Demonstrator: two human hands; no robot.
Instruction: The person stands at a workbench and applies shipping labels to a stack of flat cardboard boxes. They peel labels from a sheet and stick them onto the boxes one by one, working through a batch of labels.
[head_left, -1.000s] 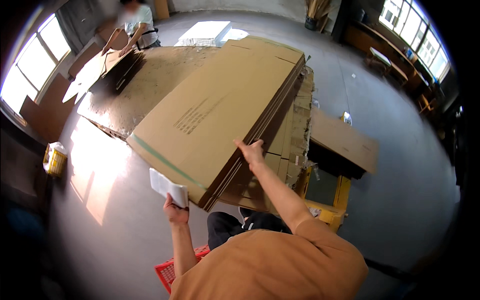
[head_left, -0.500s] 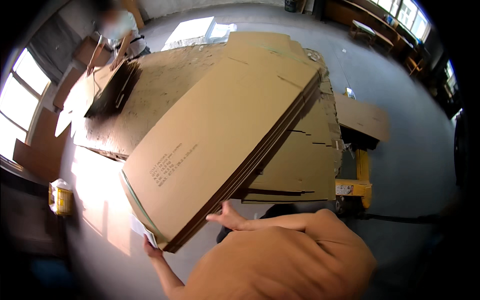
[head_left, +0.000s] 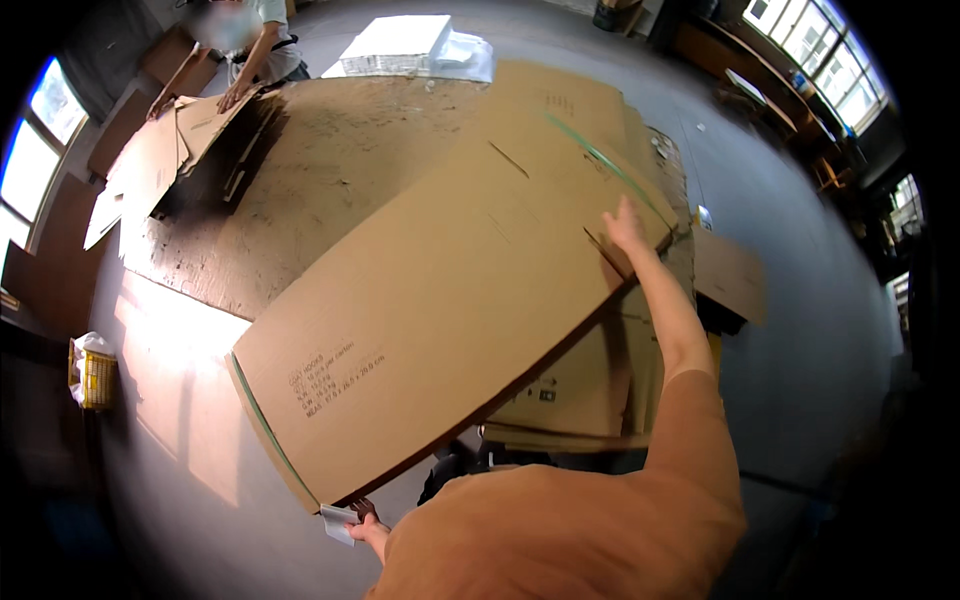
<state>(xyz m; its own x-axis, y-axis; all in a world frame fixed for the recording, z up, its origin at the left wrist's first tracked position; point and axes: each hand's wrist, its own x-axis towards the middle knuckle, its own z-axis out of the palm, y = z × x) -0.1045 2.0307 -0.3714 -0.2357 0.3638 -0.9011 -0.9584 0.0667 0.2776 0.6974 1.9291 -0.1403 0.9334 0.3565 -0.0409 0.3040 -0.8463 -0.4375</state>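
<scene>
A strapped bundle of flat brown cardboard cartons (head_left: 430, 270) lies slantwise in front of me, its near left corner jutting past the supports beneath. One green strap (head_left: 262, 425) crosses the near left end; another green strap (head_left: 600, 155) crosses the far right end. My left hand (head_left: 368, 528) is at the near corner, closed on a thin whitish sheet (head_left: 339, 523); part of its fingers are hidden by the bundle's edge. Over the bundle's right end reaches my right hand (head_left: 625, 228), fingers outstretched near the far strap, holding nothing that I can see.
More flat cardboard (head_left: 550, 400) is stacked beneath on the right. A worn brown tabletop (head_left: 330, 180) extends behind. At far left, a co-worker's hands (head_left: 235, 92) rest on other cardboard sheets (head_left: 165, 150). White stacked sheets (head_left: 395, 45) stand at the back; a yellow basket (head_left: 97, 380) is at left.
My right hand has left the bundle's near side edge and reached forward over its far right end. My left hand stays at the near corner with the whitish sheet. The view has shifted.
</scene>
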